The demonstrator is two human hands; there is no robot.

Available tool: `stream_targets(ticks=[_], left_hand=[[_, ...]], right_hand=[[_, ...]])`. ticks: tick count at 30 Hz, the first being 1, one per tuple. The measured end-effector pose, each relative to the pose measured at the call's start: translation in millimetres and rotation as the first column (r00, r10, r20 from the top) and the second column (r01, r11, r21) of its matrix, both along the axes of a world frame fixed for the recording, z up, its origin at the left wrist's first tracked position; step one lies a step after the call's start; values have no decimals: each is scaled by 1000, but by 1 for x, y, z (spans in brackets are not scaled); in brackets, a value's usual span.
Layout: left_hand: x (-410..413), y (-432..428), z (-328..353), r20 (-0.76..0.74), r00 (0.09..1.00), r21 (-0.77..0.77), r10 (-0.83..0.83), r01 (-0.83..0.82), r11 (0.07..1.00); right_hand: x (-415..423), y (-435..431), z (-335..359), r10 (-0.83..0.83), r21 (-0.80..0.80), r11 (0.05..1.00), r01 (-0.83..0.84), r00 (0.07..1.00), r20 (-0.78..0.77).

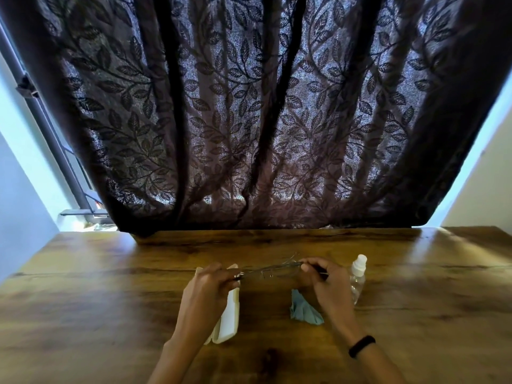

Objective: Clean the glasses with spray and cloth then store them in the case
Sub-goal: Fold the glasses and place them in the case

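Note:
Thin-framed glasses (270, 270) hang above the wooden table (110, 300), held at both ends. My left hand (210, 286) pinches the left end and my right hand (324, 284) pinches the right end. A white glasses case (228, 320) lies under my left hand, partly hidden by it; I cannot tell whether it is open. A crumpled light-blue cloth (303, 310) lies on the table below my right hand. A small clear spray bottle (358, 278) with a white cap stands just right of my right hand.
A dark leaf-patterned curtain (255, 120) hangs down to the table's far edge. Pale walls flank it on both sides. A black band (361, 346) circles my right wrist.

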State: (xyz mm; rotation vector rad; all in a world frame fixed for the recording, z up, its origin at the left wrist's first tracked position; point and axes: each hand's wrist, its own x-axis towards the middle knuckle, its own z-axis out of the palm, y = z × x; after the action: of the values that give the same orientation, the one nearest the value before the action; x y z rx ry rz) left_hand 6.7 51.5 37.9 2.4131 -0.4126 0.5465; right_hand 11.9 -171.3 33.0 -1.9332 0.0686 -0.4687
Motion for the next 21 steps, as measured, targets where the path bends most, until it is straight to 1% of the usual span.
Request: stream_targets(ticks=[3, 5, 7, 8, 10, 13, 14, 16, 19, 21], left_hand=[[0, 3, -1, -27, 1000, -132, -12, 9, 991], [-1, 7, -3, -124, 992, -258, 0, -32, 966], [-1, 14, -7, -267, 964, -362, -16, -85, 928], [-2, 18, -10, -326, 944, -418, -45, -102, 903], [-6, 24, -14, -398, 910, -534, -115, -129, 836], [-13, 32, -21, -485, 857, -670, -178, -233, 705], [-15, 34, -24, -510, 838, -699, -194, -272, 662], [-19, 39, -29, -541, 813, -723, -217, -317, 614], [-27, 43, -37, -563, 797, -728, -218, -353, 588], [-32, 44, -39, -566, 797, -730, -210, -367, 577]], right_hand=[[1, 0, 2, 34, -11, 999, -34, 999, -2], [2, 1, 4, 69, 39, 997, -69, 998, 0], [3, 5, 7, 113, 131, 985, -111, 994, -8], [4, 7, 8, 135, 182, 975, -130, 991, -18], [7, 13, 10, 174, 248, 955, -161, 984, -33], [13, 27, 16, 239, 254, 941, -225, 971, -24], [16, 33, 19, 273, 259, 931, -258, 962, -23], [24, 45, 24, 361, 260, 905, -337, 931, -48], [37, 64, 29, 473, 229, 868, -440, 874, -111], [48, 77, 31, 508, 184, 858, -480, 848, -153]])
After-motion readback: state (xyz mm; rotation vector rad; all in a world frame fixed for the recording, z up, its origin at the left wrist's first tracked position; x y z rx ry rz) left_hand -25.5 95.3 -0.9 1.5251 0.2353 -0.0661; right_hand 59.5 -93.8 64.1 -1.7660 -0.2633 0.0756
